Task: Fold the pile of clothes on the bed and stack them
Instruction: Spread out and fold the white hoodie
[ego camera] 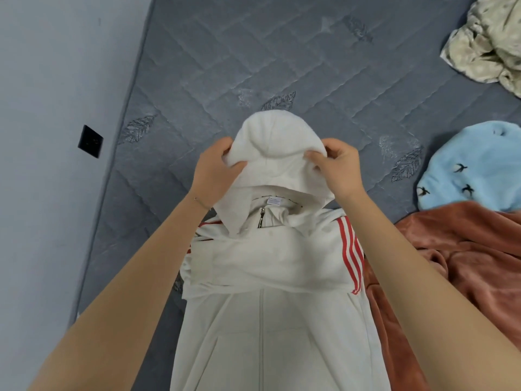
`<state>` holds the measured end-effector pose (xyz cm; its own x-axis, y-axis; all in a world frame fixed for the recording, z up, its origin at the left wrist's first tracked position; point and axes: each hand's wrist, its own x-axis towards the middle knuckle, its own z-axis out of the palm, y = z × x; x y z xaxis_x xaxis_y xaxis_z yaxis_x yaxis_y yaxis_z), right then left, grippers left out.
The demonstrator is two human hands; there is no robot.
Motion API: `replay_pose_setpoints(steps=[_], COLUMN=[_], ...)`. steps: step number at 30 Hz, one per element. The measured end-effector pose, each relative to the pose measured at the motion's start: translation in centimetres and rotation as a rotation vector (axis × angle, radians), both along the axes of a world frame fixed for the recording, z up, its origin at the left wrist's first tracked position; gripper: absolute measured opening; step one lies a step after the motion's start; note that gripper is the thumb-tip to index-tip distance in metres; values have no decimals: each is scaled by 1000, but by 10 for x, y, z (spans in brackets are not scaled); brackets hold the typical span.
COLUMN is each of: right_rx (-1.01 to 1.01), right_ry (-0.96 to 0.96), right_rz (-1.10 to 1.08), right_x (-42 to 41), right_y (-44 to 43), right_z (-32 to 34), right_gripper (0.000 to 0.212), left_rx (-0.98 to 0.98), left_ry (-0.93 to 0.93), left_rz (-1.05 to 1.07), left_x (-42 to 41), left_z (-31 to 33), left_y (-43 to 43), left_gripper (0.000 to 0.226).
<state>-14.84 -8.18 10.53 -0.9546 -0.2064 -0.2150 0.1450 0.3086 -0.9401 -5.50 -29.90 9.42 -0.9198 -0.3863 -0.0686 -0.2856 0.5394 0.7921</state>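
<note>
The white zip hoodie (262, 334) is lying flat on the bed, front side up, and it is filling the view at 6 o'clock. A little farther up, its two sleeves (270, 263) are lying folded across the chest. The red stripes (351, 249) are showing at 3 o'clock of the chest. The zip pull (262, 217) is sitting just above the sleeves, at the neck.

Next come the hands. The left hand (214, 167) is pinching the hood (273, 136) on its 9 o'clock side. The right hand (338, 167) is pinching it on its 3 o'clock side. The fingers of both hands are curling round the soft rim, and the hood is lifting up off the bed a bit.

I think the hood step is the one going on. The sleeves are in, but the body is not folded yet. The next move is probably bringing the hood down toward 6 o'clock, flat on the chest. Both hands need to be moving together so it is not going crooked.

A rust-brown fleece piece (465, 263) is lying at 4 o'clock, touching the hoodie's side. A fluffy light blue piece with small black birds (479, 165) is lying at 3 o'clock. A crumpled cream piece (490, 43) is lying far off at 1 o'clock. The grey quilted mattress (253, 52) is stretching away at 12 o'clock.
</note>
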Motion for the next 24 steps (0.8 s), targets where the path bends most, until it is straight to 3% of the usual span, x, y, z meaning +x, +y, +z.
replay_pose_setpoints(steps=[3, 5, 8, 10, 14, 16, 19, 22, 24], right_rx=[22, 59, 135, 255, 390, 421, 438, 543, 664], right_ry=[-24, -51, -78, -4, -131, -75, 110, 143, 59], right_rz=[61, 115, 243, 383, 586, 512, 360, 385, 453], right_x=[21, 41, 77, 98, 134, 147, 170, 193, 205], right_y=[14, 28, 55, 77, 110, 115, 103, 80, 66], right_z=[-17, -35, -61, -77, -91, -92, -95, -103, -113], right_gripper=[22, 32, 39, 47, 56, 55, 45, 59, 65], left_rx=[65, 62, -271, -454, -543, -493, -376, -519, -606], left_ry=[31, 36, 83, 135, 99, 88, 106, -65, -204], left_rz=[-14, -108, -414, -609, -874, -804, -509, -474, -487], left_x=[28, 55, 98, 125, 170, 176, 172, 166, 166], left_z=[-20, -36, -73, -91, -120, -118, -104, -114, -127], left_y=[12, 17, 20, 24, 21, 29, 60, 89, 100], left_gripper=[38, 13, 34, 28, 18, 18, 21, 57, 71])
